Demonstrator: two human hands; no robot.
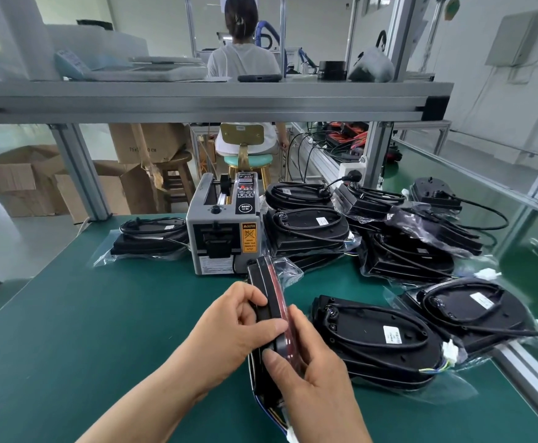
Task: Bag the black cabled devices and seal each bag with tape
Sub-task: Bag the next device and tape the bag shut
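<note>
A black cabled device (266,294) in a clear plastic bag stands on its edge on the green mat, held between both hands. My left hand (229,327) grips its left side, fingers curled over the top edge. My right hand (312,372) grips the right side, thumb on the near face; its wires trail out below. The bag's loose end (288,270) sticks up behind the device. A grey tape dispenser (226,228) sits just beyond. Two bagged devices (379,340) lie flat to my right.
A pile of bagged black devices (398,238) fills the far right of the green mat (85,330); one more bagged device (151,239) lies left of the dispenser. An aluminium shelf frame (210,100) spans overhead. A person sits with their back to me beyond the bench.
</note>
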